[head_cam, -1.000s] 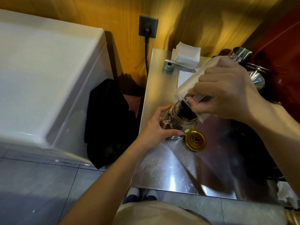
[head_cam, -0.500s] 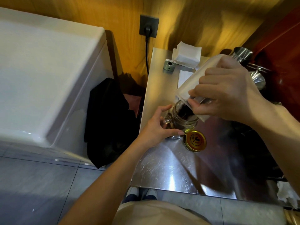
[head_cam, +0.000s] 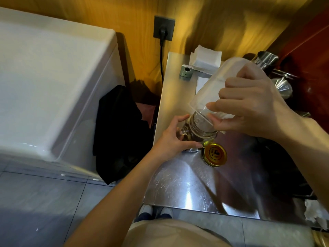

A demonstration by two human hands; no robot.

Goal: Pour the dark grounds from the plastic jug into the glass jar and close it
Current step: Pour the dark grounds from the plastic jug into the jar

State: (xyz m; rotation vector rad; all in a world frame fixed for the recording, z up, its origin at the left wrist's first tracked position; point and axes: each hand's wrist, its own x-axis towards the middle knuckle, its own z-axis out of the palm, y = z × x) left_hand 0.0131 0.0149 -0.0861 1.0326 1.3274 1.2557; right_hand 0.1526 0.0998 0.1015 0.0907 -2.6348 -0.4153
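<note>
The glass jar [head_cam: 199, 131] stands upright on the steel counter [head_cam: 179, 184], with dark grounds low inside it. My left hand [head_cam: 170, 139] wraps around its left side and handle. My right hand [head_cam: 249, 106] grips the clear plastic jug [head_cam: 211, 90], tipped steeply so its mouth sits over the jar's opening. The jug looks see-through with no dark mass visible inside. The gold jar lid [head_cam: 214, 155] lies flat on the counter, just right of the jar's base.
White folded papers [head_cam: 206, 59] and a small grey-green device [head_cam: 186, 73] sit at the counter's back. Steel cups and funnels [head_cam: 272, 68] crowd the right side. A white appliance [head_cam: 49, 82] stands to the left, with a black cloth [head_cam: 119, 132] in the gap.
The dark grounds seen in the jug's mouth have slid down into the jar. My right hand has tipped the jug steeper. My left hand has stayed on the jar.
</note>
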